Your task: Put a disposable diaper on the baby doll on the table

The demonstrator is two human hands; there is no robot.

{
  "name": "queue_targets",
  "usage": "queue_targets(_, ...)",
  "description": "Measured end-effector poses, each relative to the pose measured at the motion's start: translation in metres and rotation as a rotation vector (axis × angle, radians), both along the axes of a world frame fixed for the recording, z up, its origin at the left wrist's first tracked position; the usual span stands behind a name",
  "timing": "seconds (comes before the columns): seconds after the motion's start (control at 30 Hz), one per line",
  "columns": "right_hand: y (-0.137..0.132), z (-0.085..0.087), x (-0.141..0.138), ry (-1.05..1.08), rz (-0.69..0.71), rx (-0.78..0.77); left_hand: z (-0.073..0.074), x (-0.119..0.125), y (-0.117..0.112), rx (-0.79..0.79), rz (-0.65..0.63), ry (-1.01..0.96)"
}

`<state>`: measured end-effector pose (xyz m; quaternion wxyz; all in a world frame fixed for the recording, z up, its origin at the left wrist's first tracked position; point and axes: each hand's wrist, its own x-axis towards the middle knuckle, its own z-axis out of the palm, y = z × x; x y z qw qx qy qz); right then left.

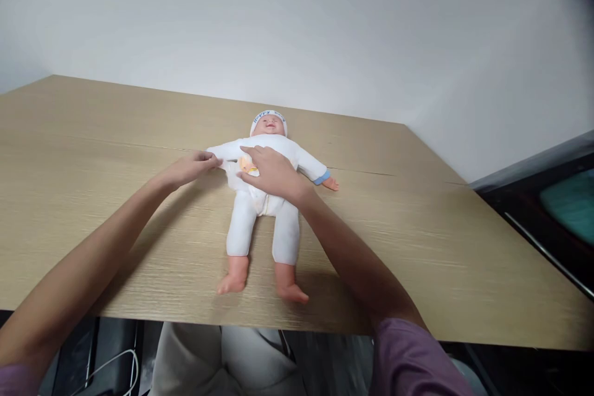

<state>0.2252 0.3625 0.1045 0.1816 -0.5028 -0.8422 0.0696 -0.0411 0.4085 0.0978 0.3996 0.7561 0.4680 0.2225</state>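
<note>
A baby doll (286, 235) in white clothes and a white printed headband lies on its back, its feet toward me. A white diaper (266, 204) with an orange-yellow print is around its hips. On the left, my left hand (197, 167) is closed in a pinch at the diaper's side tab, close to the doll's sleeve; the doll's hand there is hidden. My right hand (273, 172) rests over the doll's belly and the diaper front, thumb and forefinger spread apart around the print. The doll's other arm (313, 167), with a blue cuff, stretches out to the right.
The doll lies on a wide wooden table (116, 130) with thin seams across it. A pale wall (278, 25) stands behind. At the right edge is a black object with a glassy panel (570, 204). Below the table's front edge, a white cable (132, 362) hangs near my legs.
</note>
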Motion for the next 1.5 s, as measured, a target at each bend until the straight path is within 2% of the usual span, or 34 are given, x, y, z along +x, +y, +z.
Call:
queue_targets(0.13,0.004,-0.003,0.001,0.060,0.025,0.003,0.010,0.038,-0.002,-0.016,-0.011,-0.111)
queue_targets(0.23,0.005,-0.003,0.001,0.133,0.003,-0.011,0.006,0.069,-0.004,-0.033,-0.106,-0.173)
queue_targets(0.33,0.006,-0.003,-0.001,0.199,-0.084,-0.015,-0.001,0.082,-0.003,0.019,-0.138,-0.243)
queue_targets(0.43,0.008,-0.003,0.000,0.260,-0.129,-0.038,-0.012,0.077,0.003,0.043,-0.065,-0.357)
queue_targets(0.53,0.009,-0.001,0.005,0.308,-0.125,-0.081,-0.029,0.068,0.011,0.054,-0.002,-0.428)
queue_targets(0.63,0.009,0.000,0.010,0.346,-0.105,-0.092,-0.049,0.062,0.015,0.100,-0.040,-0.389)
queue_targets(0.73,0.009,0.000,0.011,0.394,-0.099,-0.106,-0.060,0.060,0.015,0.109,-0.068,-0.394)
queue_targets(1.0,0.007,0.003,0.011,0.475,-0.109,-0.142,-0.061,0.064,0.003,0.134,-0.042,-0.432)
queue_targets(1.2,0.010,-0.001,0.015,0.477,-0.068,-0.062,-0.071,0.066,0.003,0.121,-0.031,-0.539)
queue_targets(1.33,0.021,-0.008,0.024,0.488,-0.025,0.025,-0.077,0.066,0.007,0.171,-0.029,-0.524)
queue_targets(1.4,0.023,-0.008,0.029,0.495,-0.036,0.073,-0.074,0.066,0.005,0.255,0.028,-0.482)
queue_targets(1.5,0.011,0.005,0.034,0.534,-0.122,0.184,-0.058,0.069,-0.013,0.482,0.252,-0.432)
